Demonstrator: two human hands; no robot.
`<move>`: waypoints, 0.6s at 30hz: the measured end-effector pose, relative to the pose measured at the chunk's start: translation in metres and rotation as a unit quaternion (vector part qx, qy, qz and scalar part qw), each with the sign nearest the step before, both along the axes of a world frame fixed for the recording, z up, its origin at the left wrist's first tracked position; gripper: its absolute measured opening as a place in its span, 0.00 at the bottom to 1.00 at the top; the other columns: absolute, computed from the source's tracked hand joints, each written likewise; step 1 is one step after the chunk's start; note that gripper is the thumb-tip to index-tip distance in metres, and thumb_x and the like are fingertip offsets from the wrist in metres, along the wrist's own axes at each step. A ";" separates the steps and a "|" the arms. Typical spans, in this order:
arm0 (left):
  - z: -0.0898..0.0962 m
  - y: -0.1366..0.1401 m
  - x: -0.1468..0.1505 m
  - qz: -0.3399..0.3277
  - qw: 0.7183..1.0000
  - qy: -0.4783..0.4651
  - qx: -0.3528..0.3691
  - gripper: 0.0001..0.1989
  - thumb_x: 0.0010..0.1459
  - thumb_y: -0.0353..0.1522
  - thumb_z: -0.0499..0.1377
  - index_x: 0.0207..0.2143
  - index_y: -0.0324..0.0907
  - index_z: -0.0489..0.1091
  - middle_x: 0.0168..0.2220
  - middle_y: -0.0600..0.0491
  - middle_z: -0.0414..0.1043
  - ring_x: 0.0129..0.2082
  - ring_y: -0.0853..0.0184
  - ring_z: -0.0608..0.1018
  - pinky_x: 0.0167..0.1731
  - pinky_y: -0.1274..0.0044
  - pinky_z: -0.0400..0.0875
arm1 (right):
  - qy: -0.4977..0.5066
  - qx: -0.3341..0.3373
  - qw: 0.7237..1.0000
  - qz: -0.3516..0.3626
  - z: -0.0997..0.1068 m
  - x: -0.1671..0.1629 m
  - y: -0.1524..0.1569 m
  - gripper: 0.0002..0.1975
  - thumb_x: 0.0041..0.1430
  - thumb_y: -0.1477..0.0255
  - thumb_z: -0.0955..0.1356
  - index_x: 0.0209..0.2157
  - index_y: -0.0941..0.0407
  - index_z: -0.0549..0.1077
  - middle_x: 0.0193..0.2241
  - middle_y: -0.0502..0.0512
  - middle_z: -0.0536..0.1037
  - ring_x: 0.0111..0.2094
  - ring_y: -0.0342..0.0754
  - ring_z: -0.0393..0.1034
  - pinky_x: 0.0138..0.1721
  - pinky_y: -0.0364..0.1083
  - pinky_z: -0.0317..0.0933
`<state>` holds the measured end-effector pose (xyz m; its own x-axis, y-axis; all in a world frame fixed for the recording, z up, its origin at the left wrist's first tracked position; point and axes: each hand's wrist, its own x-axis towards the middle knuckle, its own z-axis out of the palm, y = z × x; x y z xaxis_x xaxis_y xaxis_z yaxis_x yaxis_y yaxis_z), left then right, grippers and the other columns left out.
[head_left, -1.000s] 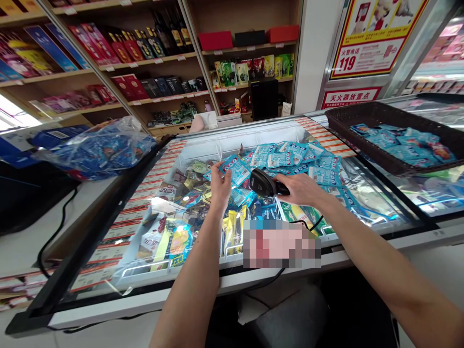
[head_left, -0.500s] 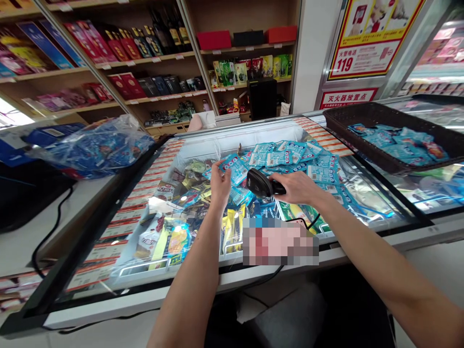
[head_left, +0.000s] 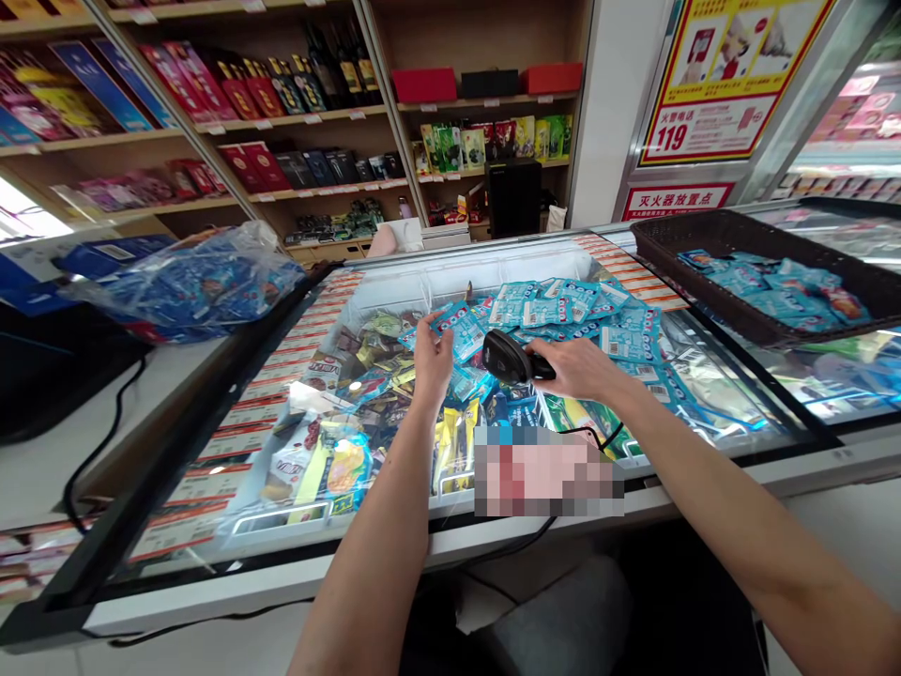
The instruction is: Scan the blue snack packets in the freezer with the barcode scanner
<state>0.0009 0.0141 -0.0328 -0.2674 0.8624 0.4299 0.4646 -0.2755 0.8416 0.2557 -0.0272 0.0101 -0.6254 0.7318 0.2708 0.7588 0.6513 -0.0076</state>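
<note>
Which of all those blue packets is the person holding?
The blue packet pinched at its edge by the left hand, just left of the black scanner; those in the pile and the brown basket lie unheld.

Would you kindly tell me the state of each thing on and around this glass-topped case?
Left hand: at a blue packet's edge; grip unclear
Right hand: closed around the scanner
Scanner: held, head toward the blue packet
Glass top: in place over packaged goods
Loose packets: heaped, overlapping, on the glass top
Basket: open-topped, holding packets
Clear plastic bag: crumpled, blue packaging inside
</note>
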 end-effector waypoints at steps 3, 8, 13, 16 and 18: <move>-0.002 0.001 -0.002 -0.001 1.000 -0.001 -0.004 0.26 0.56 0.47 0.51 0.53 0.45 0.58 0.27 0.56 0.57 0.22 0.74 0.64 0.23 0.80 0.65 | -0.003 0.000 1.000 0.000 -0.001 0.000 0.001 0.19 0.56 0.60 0.62 0.47 0.55 0.64 0.31 0.55 0.77 0.31 0.51 0.71 0.28 0.44 0.50; -0.004 0.003 -0.005 0.004 1.000 -0.004 0.005 0.25 0.56 0.46 0.52 0.52 0.44 0.59 0.24 0.59 0.50 0.21 0.75 0.61 0.22 0.81 0.62 | -0.008 0.009 1.000 0.001 -0.002 -0.001 0.002 0.18 0.57 0.60 0.61 0.46 0.55 0.64 0.30 0.55 0.77 0.30 0.51 0.71 0.27 0.44 0.49; -0.005 0.003 -0.005 0.003 1.000 -0.020 0.017 0.24 0.56 0.45 0.53 0.51 0.44 0.59 0.24 0.59 0.48 0.20 0.76 0.59 0.21 0.83 0.60 | -0.007 0.011 1.000 0.009 -0.002 -0.001 0.004 0.19 0.57 0.59 0.62 0.46 0.55 0.64 0.30 0.55 0.77 0.30 0.51 0.71 0.26 0.44 0.49; -0.007 0.005 -0.007 0.004 0.999 -0.031 0.025 0.24 0.56 0.45 0.53 0.51 0.44 0.59 0.24 0.59 0.49 0.20 0.76 0.58 0.20 0.83 0.58 | 0.002 0.017 1.000 0.010 -0.002 -0.002 0.004 0.20 0.56 0.60 0.62 0.47 0.55 0.64 0.30 0.54 0.77 0.29 0.50 0.71 0.26 0.44 0.48; -0.009 0.007 -0.010 0.008 0.999 -0.030 0.028 0.25 0.56 0.45 0.53 0.52 0.42 0.59 0.24 0.59 0.51 0.20 0.76 0.59 0.21 0.82 0.58 | 0.009 0.020 1.000 0.011 -0.002 -0.001 0.005 0.20 0.55 0.61 0.62 0.48 0.55 0.64 0.31 0.54 0.77 0.29 0.50 0.70 0.26 0.44 0.48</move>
<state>-0.0093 0.0212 -0.0418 -0.3072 0.8328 0.4604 0.4192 -0.3159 0.8512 0.2549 -0.0223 0.0077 -0.6351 0.7071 0.3108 0.7449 0.6672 0.0043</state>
